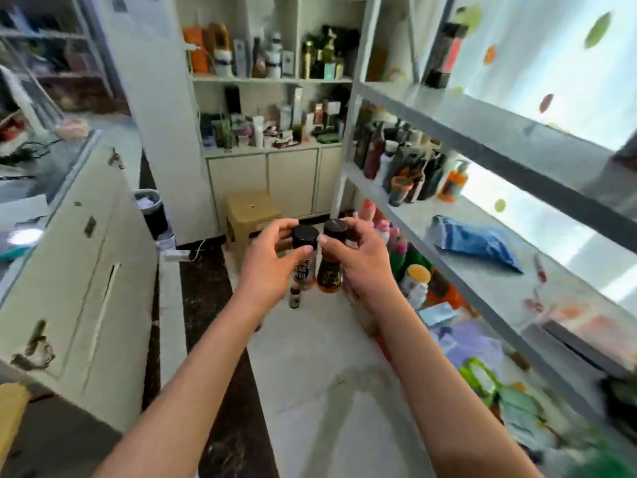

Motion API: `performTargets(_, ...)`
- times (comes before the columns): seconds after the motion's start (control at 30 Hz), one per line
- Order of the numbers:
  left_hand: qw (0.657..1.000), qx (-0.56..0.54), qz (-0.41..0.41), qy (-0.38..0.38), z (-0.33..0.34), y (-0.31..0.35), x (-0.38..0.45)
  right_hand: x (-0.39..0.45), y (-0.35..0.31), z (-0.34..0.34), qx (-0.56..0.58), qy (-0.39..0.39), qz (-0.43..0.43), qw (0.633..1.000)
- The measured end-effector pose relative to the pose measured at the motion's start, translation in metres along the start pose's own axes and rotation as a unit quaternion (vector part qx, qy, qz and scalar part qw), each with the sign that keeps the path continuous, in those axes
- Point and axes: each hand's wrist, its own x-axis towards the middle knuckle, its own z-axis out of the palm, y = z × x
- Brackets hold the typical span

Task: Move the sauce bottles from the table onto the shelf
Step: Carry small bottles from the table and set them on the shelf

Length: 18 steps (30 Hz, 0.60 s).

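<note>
I see the grey metal shelf (489, 132) filling the right side of the frame, its tiers running from the upper middle down to the lower right. On its middle tier, a crowd of dark bottles (403, 160) stands at the far end, with an orange pump bottle (454, 182) just beside them and a crumpled blue bag (475, 241) lying nearer to me. The tier below is packed with colourful packets and jars, blurred toward the lower right. A cream cabinet (76, 270) takes up the left of the frame. At upper centre a white wall unit (272, 81) holds boxes and bottles. Below it, at centre, sits a tan stool (251, 213), and left of that a small black bin (153, 212).

Both arms reach into the centre of the frame, over the pale floor. My left hand (272, 267) grips the left sauce bottle (305, 251) around its black cap; its label is pale with an orange base. My right hand (358, 260) grips the right sauce bottle (332, 260), dark-capped, with a black label and orange bottom. The two bottles are held upright, just beside each other, left of the shelf and not yet on it. A small brown bottle (294, 298) shows just below them; whether it is held I cannot tell.
</note>
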Motion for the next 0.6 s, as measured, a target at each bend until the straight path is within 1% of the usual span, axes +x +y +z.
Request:
performTargets(0.23,0.996,-0.043,0.031,-0.073,0.136,0.062,0.03,0.022,-0.001,-0.154,-0.02,0.063,-0.035,0.997)
performTargets(0.33,0.991,-0.064,0.042,-0.11,0.193,0.085,0.048,0.036,-0.002,-0.215,-0.038,0.106,-0.063,0.992)
performTargets(0.4,0.986,-0.082,0.054,-0.137,0.225,0.101,0.06,0.047,-0.004,-0.248,-0.045,0.134,-0.07,0.988)
performTargets(0.6,0.972,-0.108,0.095,-0.183,0.307,0.143,0.106,0.088,0.001,-0.331,-0.03,0.207,-0.072,0.975)
